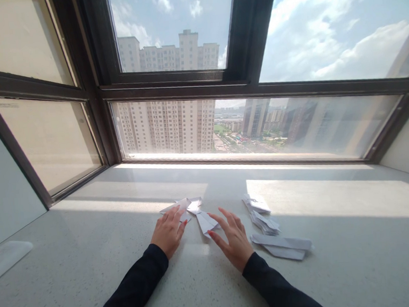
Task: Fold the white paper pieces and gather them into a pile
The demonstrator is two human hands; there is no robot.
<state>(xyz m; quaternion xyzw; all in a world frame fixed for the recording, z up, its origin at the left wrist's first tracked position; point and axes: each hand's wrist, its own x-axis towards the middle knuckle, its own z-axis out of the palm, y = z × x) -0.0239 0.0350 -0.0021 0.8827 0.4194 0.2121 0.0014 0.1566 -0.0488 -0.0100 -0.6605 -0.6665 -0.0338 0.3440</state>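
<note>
Folded white paper pieces lie on the speckled sill [198, 288] in front of me. My left hand [168, 232] rests with fingers stretched out over a folded paper piece [182, 204] and covers part of it. Just right of it lies a bow-shaped folded paper [205, 222], narrow in the middle and wider towards me. My right hand [233, 240] is at that paper's right edge, thumb and fingers apart. Whether its fingertips touch the paper I cannot tell.
To the right lie a stack of folded papers [264, 222], a small folded piece [258, 203] behind it and long folded strips [284, 246] nearer me. A white translucent object [8, 259] sits at the far left. Dark-framed windows [185, 92] rise behind the sill.
</note>
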